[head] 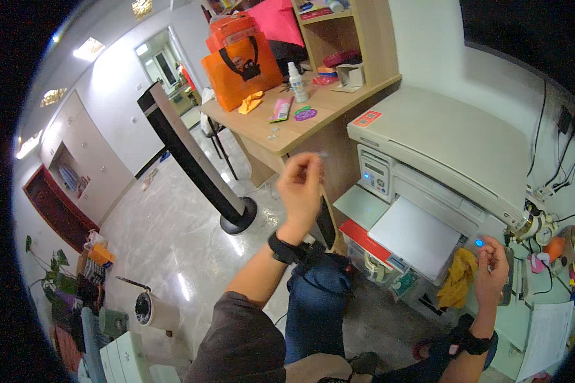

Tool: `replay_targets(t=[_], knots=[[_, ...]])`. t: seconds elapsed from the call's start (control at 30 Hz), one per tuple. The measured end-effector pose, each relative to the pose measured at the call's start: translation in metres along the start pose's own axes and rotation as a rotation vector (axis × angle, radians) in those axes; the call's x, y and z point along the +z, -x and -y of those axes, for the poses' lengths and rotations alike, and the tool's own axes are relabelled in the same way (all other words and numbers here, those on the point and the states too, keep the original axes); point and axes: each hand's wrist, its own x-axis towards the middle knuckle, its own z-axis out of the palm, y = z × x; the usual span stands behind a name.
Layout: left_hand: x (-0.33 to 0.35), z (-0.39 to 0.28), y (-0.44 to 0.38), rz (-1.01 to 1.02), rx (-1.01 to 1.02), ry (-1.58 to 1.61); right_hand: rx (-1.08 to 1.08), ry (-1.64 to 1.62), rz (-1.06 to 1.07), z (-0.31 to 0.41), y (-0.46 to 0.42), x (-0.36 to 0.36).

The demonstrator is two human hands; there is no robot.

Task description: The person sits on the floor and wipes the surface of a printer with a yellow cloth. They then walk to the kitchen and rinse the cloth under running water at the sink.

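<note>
My left hand (pixel 303 184) is raised in front of the wooden desk's corner, thumb and fingers pinched together. A small pale piece (pixel 322 154), blurred, shows at its fingertips. On the right, my right hand (pixel 492 268) hovers by the front corner of a grey-white multifunction printer (pixel 441 129), near a blue-lit round button (pixel 479 243). Its fingers are curled, and what lies between them is not clear. A mustard-yellow cloth (pixel 457 277) hangs just left of that hand; whether they touch cannot be told. White paper (pixel 417 234) lies in the printer's front tray.
The wooden desk (pixel 311 129) carries an orange bag (pixel 242 69), a white spray bottle (pixel 297 84) and a purple item (pixel 305 114). A tower fan (pixel 196 158) stands on the floor left of my arm. Cables (pixel 565 153) hang along the right wall.
</note>
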Motion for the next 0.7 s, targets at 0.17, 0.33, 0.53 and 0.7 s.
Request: replay_targets(t=[0.17, 0.33, 0.53, 0.7], knots=[[-0.034, 0.0, -0.071, -0.22, 0.29, -0.397, -0.069, 0.074, 0.036, -0.011, -0.011, -0.005], [-0.069, 0.022, -0.11, -0.104, 0.313, -0.751, -0.015, 0.142, 0.178, -0.002, -0.012, -0.005], [-0.078, 0.027, -0.114, -0.052, 0.062, -0.572, -0.153, 0.422, 0.156, -0.017, -0.003, -0.013], [-0.039, 0.004, -0.094, -0.123, 0.433, -0.526, 0.065, 0.624, 0.197, -0.026, 0.007, -0.029]])
